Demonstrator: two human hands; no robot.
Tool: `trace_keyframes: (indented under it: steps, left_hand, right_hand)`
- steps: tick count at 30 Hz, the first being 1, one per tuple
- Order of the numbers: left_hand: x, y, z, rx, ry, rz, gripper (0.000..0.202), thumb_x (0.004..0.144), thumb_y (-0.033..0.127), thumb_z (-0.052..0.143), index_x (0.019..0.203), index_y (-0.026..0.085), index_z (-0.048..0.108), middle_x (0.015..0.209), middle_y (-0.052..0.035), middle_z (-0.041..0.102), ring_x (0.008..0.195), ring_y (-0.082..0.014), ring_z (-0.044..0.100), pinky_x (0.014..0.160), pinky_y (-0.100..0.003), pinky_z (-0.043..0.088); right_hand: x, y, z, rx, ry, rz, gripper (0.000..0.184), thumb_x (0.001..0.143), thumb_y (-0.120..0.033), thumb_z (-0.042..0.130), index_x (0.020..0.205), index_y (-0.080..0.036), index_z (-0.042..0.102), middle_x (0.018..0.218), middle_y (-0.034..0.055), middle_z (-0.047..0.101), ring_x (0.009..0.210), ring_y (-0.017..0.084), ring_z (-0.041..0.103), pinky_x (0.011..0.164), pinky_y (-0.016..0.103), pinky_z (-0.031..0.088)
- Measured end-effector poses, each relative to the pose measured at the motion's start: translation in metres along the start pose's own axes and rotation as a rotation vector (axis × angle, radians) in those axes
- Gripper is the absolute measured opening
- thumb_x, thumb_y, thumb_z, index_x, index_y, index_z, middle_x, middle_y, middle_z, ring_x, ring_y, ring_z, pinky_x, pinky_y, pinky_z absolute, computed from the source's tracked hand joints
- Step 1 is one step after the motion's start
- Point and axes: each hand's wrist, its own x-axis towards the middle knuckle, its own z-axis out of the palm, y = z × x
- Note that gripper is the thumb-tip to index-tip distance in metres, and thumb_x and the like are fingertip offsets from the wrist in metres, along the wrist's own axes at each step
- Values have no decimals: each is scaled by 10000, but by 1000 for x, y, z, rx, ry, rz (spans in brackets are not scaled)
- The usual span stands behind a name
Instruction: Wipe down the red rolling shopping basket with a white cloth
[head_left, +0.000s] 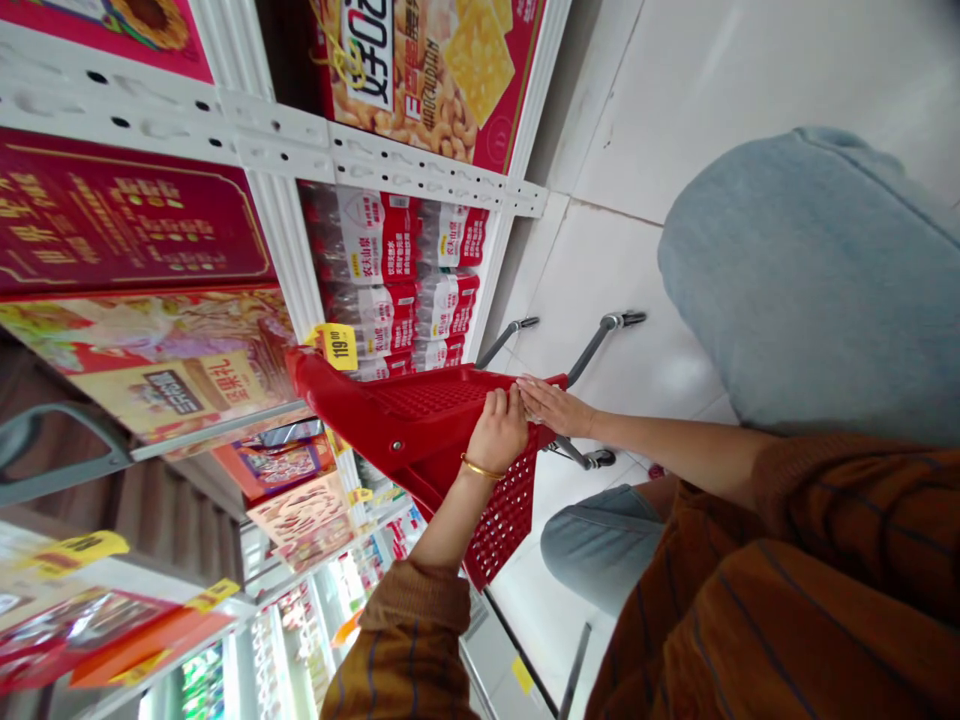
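The left fingers (511,405) are pressed together and curled over the upper edge of a red plastic wheeled shopping basket (439,410), with the fingertips partly hidden behind it. The right fingers (534,392) are laid nearly straight and close together on the same edge, just beside the left hand (495,435); no pinch is shown by either hand. The back of the right hand (559,412) is turned upward. A gold bangle (482,467) is worn on the left wrist, and brown striped knit sleeves (817,490) are pushed back along both forearms.

The basket's wall is molded with rows of small holes, and its contents are hidden by the angle. Grey tubular legs with small casters (607,320) project from it over a white tiled floor (637,150), and a long grey pull handle (150,440) extends from it. Grey-blue trousers (795,280) fill the right of the view. Beyond the basket, shrink-wrapped packs of bottled water (382,270) sit on a white perforated metal shelf (375,165), beside a yellow price tag (337,345) and red gift boxes (127,215).
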Motion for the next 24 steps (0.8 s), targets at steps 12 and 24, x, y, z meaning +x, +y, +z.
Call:
trace_keyframes:
  steps: [12, 24]
  left_hand:
    - [-1, 1, 3, -38, 4, -9, 441, 934, 72, 339, 1326, -12, 524, 1423, -262, 465, 1249, -345, 538, 1056, -535, 399]
    - [-1, 1, 3, -20, 14, -7, 444, 941, 85, 333, 1334, -23, 509, 1428, -265, 461, 1257, -347, 527, 1061, -530, 390]
  right_hand:
    - [-41, 28, -2, 51, -41, 106, 641, 953, -83, 373, 1528, -73, 92, 1565, 238, 221, 1481, 306, 107, 1122, 582, 378]
    - [-24, 24, 2, 96, -17, 35, 693, 956, -83, 383, 1543, -178, 27, 1587, 188, 202, 1484, 305, 103, 1118, 594, 371]
